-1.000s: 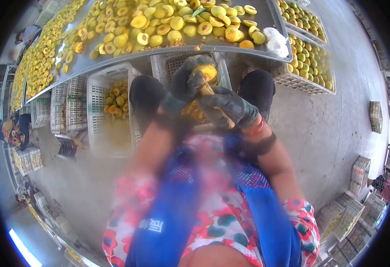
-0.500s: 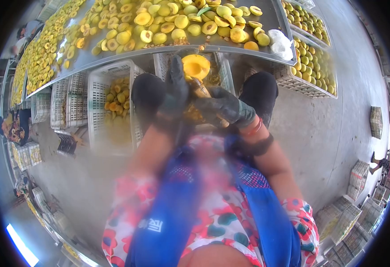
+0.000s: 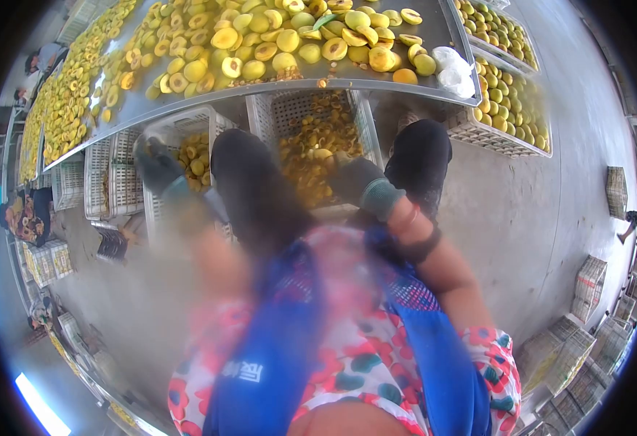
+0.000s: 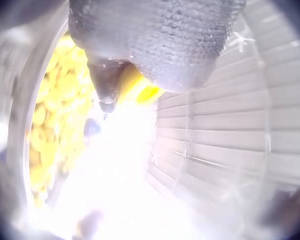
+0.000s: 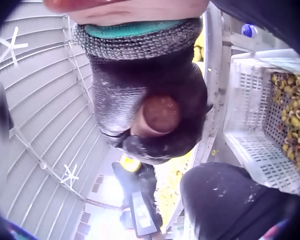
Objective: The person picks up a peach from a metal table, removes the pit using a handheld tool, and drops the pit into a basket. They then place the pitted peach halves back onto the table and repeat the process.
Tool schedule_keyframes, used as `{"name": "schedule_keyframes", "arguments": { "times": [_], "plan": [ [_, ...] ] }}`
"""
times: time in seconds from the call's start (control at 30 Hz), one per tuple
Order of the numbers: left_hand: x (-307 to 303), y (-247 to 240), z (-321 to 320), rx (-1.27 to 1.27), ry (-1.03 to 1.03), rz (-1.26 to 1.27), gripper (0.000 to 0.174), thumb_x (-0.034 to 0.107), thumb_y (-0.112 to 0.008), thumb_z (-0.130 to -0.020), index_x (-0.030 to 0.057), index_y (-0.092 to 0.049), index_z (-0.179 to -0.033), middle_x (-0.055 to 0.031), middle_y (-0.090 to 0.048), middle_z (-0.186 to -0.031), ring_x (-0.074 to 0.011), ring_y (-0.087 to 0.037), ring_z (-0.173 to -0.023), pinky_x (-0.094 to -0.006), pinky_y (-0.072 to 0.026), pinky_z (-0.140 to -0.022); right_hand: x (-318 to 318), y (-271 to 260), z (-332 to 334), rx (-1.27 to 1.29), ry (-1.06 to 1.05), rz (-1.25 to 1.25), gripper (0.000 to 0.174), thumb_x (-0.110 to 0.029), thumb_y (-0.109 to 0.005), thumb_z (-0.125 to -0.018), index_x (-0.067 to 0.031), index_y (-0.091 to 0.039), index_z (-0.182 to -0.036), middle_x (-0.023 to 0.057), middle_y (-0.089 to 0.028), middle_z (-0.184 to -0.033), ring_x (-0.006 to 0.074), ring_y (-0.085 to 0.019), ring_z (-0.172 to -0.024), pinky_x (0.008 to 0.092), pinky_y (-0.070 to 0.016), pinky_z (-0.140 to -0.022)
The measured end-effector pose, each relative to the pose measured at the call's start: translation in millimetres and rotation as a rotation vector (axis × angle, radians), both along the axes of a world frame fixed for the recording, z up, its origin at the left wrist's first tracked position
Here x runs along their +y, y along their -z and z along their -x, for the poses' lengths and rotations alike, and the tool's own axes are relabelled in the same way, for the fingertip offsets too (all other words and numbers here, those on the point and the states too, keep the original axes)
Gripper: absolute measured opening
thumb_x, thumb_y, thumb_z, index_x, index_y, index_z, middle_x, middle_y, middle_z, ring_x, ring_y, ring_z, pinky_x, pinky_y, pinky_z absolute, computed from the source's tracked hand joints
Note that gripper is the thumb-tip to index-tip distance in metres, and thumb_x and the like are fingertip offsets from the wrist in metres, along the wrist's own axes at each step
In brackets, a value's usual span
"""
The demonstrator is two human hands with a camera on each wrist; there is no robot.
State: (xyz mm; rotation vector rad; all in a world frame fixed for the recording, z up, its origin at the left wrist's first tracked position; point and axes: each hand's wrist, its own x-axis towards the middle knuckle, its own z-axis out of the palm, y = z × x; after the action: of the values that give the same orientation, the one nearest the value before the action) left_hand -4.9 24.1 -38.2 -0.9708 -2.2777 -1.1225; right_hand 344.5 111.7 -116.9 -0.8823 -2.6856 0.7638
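My gloved left hand [image 3: 157, 168] is over the white crate [image 3: 152, 214] on the left, which holds yellow fruit halves [image 3: 195, 161]. In the left wrist view, a yellow peach half [image 4: 138, 89] shows between its thumb and fingers. My gloved right hand [image 3: 356, 182] is above the middle crate [image 3: 368, 123], among whose contents are pits and yellow scraps [image 3: 315, 149]. It grips a wooden-handled pitting tool, whose round handle end [image 5: 162, 115] pokes out of the fist in the right wrist view. The tool's tip is hidden there.
A metal table [image 3: 260, 89] heaped with cut yellow fruit [image 3: 267, 51] runs along the front. On its right corner lies a white plastic bag [image 3: 454, 73]. Crates of whole fruit [image 3: 504, 102] stand to the right. My knees [image 3: 420, 149] flank the middle crate.
The hands were together at the peach, which then showed its hollow. My left hand has since moved left with the peach half to the left crate; the right stays over the middle crate.
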Motion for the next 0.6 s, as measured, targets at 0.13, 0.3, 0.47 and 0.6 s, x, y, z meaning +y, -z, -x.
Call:
{"name": "schedule_keyframes", "arguments": {
  "times": [0.13,0.3,0.47,0.6],
  "plan": [
    [7.9,-5.5,16.6,0.336,-0.027,0.147,0.041,0.03,-0.06,-0.084,0.0043,-0.056,-0.115,-0.0164,-0.06,-0.113,-0.035,-0.056,-0.105,-0.0413,-0.0432,-0.092,0.6,-17.7,8.4,-0.011,0.192,0.164,0.034,-0.03,-0.056,-0.084,-0.0023,-0.051,-0.104,0.025,-0.061,-0.073,0.0422,-0.061,-0.074,0.0485,-0.0482,-0.066],
    [136.3,26.2,-42.4,0.018,0.631,0.218,0.036,0.027,-0.062,-0.082,0.0034,-0.06,-0.109,-0.0187,-0.061,-0.11,-0.0343,-0.057,-0.103,-0.0404,-0.0438,-0.091,23.0,29.5,9.6,-0.068,0.209,0.27,0.042,-0.031,-0.052,-0.085,-0.0005,-0.047,-0.114,0.0246,-0.062,-0.074,0.0422,-0.061,-0.073,0.0502,-0.0478,-0.066],
    [233.3,37.5,-105.5,-0.028,0.777,0.757,0.042,0.028,-0.057,-0.083,0.0057,-0.054,-0.118,-0.0163,-0.057,-0.12,-0.0321,-0.054,-0.111,-0.0421,-0.0427,-0.094,13.6,15.2,8.6,-0.073,0.246,0.215,0.052,-0.029,-0.052,-0.085,-0.0018,-0.037,-0.126,0.0239,-0.062,-0.073,0.0417,-0.061,-0.071,0.0495,-0.0479,-0.064],
    [283.0,80.4,-109.5,0.061,0.743,0.981,0.055,0.036,-0.061,-0.08,0.0076,-0.048,-0.126,-0.0161,-0.055,-0.122,-0.0299,-0.051,-0.117,-0.0404,-0.0424,-0.097,10.3,-17.9,0.6,0.183,0.358,0.155,0.065,-0.022,-0.057,-0.083,-0.008,-0.024,-0.137,0.0238,-0.062,-0.079,0.0414,-0.061,-0.07,0.0486,-0.0482,-0.063]
  ]
}}
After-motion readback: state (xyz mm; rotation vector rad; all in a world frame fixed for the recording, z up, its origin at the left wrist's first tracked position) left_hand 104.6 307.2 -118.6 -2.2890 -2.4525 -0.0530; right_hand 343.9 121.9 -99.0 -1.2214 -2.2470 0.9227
